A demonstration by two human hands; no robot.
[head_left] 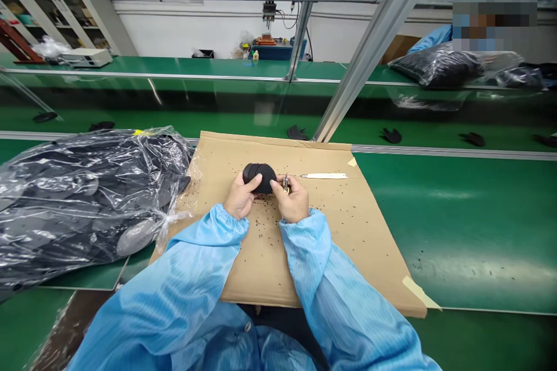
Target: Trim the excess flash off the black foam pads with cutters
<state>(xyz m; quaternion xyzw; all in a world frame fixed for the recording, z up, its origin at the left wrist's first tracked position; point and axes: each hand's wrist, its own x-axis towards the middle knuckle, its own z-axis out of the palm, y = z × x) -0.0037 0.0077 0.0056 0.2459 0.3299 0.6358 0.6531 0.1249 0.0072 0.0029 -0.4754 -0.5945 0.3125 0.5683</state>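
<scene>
My left hand (240,195) is closed around a few black rounded pads (263,178), stacked and overlapping, with the thumb lying across them. On the other side, my right hand (294,199) pinches the edge of the front pad with its thumb. A small brass-coloured metal tool (286,184) sits in the curled fingers of that same hand, its kind not clear. Both hands are over a cardboard sheet (261,269) scattered with small black bits. A slim white tool (324,175) with a pointed end lies on the cardboard to the right.
A large clear plastic bag of black pieces (87,203) lies at left, against the cardboard. Behind runs a green belt (243,119) with separate black parts, such as one curved part (391,135). A slanted metal post (361,64) rises beyond the cardboard. Someone in blue sits far right.
</scene>
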